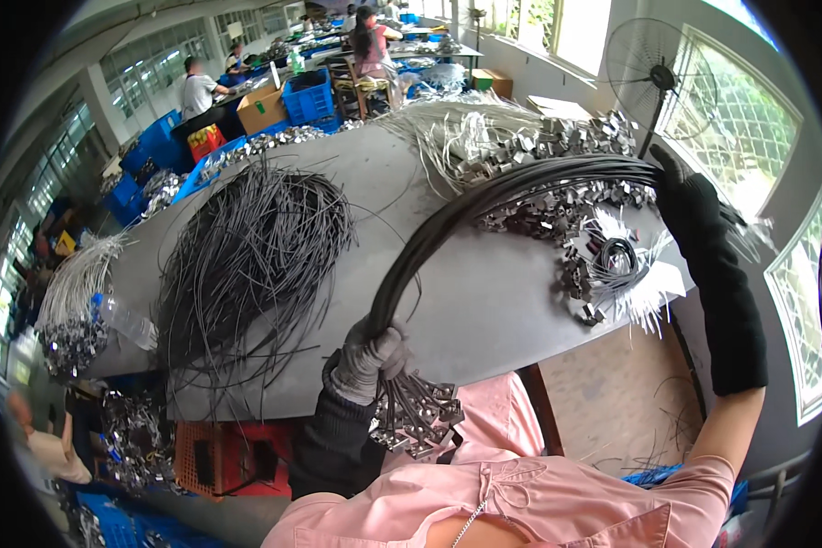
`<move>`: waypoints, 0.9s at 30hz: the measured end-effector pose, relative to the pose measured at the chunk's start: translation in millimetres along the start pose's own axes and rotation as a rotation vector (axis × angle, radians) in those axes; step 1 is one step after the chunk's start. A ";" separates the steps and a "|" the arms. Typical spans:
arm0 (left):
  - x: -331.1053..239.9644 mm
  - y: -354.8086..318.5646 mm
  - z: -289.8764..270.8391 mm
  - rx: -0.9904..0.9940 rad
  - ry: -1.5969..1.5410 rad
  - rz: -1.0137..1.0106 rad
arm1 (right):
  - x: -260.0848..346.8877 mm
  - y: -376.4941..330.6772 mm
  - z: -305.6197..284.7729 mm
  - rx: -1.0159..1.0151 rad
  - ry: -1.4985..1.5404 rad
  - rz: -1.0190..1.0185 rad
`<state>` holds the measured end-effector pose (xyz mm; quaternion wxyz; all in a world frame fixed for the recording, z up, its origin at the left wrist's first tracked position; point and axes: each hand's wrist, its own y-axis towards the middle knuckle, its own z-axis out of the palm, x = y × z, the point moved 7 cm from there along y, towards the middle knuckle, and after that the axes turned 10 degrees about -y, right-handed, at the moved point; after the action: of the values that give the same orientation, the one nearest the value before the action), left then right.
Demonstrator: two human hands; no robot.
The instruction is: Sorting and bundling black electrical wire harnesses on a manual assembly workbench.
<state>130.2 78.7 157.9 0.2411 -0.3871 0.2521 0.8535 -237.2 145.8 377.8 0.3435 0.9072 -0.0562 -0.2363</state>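
A thick bundle of black cables (466, 203) arches over the grey table between my hands. My left hand (373, 358), in a grey glove, is closed round its near end. Below that fist hang metal end pieces (418, 416), several in a cluster. Out at the far right, my right hand (680, 183), in a dark glove and black sleeve, is wrapped round the other end; loose ends stick out past it. My right arm is stretched out and raised, while the left is bent close to my body.
On the grey table (511, 292) lie a loose heap of black cables (256, 256), shiny metal pieces (557, 142) with pale strands, and a small coiled bundle (616, 260). White strands (82, 283) hang at the left end. A standing fan (662, 78) is by the windows. People work farther back.
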 end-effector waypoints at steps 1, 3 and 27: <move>-1.9 1.8 2.1 -0.024 0.078 -0.009 | -9.6 -1.7 14.2 0.094 -0.052 0.094; -6.2 6.2 6.9 -0.102 0.134 -0.001 | -4.6 -3.0 53.7 0.228 -0.107 0.097; 154.8 -99.7 -15.3 0.401 0.454 -0.727 | 327.4 -216.7 32.2 0.560 0.906 -1.077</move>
<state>108.5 178.2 3.8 0.5330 -0.5729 0.3065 0.5419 23.3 204.2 88.2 -0.0731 0.8710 0.4835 0.0476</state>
